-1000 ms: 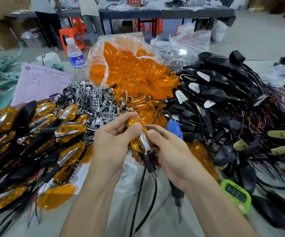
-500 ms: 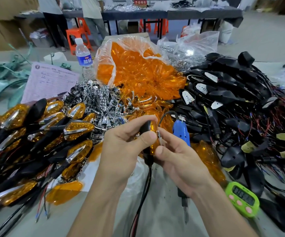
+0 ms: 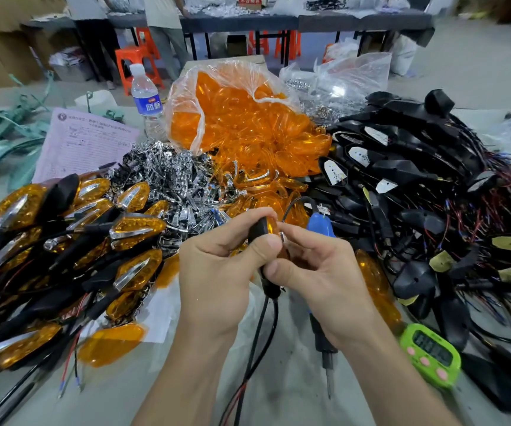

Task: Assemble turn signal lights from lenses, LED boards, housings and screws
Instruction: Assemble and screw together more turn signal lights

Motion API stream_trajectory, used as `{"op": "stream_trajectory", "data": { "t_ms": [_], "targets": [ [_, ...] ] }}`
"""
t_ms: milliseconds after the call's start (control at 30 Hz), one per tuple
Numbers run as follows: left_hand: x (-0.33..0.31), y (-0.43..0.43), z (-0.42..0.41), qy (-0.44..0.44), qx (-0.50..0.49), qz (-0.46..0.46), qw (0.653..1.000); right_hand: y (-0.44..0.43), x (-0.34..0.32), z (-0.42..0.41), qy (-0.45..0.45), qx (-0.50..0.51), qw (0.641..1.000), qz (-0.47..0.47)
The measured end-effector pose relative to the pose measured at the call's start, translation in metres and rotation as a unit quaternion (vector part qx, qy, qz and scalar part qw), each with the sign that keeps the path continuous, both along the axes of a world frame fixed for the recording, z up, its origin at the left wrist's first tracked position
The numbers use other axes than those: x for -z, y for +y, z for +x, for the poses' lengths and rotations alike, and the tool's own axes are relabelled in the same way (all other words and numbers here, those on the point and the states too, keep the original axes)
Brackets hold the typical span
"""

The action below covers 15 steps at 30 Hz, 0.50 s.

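since a second ago the turn signal [image 3: 263, 230] has turned in my grip: its black housing side faces me where the amber lens with the chrome strip did, and both hands sit a little higher over the piles.

head view: my left hand [image 3: 217, 272] is closed round the turn signal with the thumb pressed on it, and my right hand [image 3: 318, 272] pinches it from the other side, fingers curled. its black lead [image 3: 257, 333] hangs down between my wrists. the grey surface [image 3: 284, 392] is crowded: finished amber lights [image 3: 63, 241] heaped at left, chrome reflectors [image 3: 174, 176] behind them, a clear bag of orange lenses [image 3: 248, 124] in the middle, black wired housings [image 3: 417, 186] at right. a blue-handled screwdriver [image 3: 321, 302] lies under my right hand, partly hidden by it, and a green timer [image 3: 429, 355] sits near my right forearm. beyond are a water bottle [image 3: 145, 99], a pink form [image 3: 85, 142], orange stools [image 3: 134, 63] and a long dark table [image 3: 309, 21] with people standing at it.
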<state>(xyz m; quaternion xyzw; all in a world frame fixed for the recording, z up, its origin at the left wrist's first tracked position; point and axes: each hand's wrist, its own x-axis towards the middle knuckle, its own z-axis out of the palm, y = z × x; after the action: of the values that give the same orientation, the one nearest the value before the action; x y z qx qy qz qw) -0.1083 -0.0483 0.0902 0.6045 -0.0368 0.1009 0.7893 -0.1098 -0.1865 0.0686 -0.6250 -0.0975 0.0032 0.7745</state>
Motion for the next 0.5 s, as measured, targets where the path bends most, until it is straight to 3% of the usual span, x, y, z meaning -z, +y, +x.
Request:
{"op": "stream_trajectory", "data": {
  "t_ms": [133,500],
  "targets": [
    [0.003,0.000,0.003,0.025,0.019,-0.063,0.997,0.002,-0.007,-0.004,-0.002,0.018,0.999,-0.037],
    [0.007,0.013,0.005,0.055,0.055,-0.098,0.992,0.018,-0.015,-0.004,0.100,0.078,0.990,0.067]
  ]
}}
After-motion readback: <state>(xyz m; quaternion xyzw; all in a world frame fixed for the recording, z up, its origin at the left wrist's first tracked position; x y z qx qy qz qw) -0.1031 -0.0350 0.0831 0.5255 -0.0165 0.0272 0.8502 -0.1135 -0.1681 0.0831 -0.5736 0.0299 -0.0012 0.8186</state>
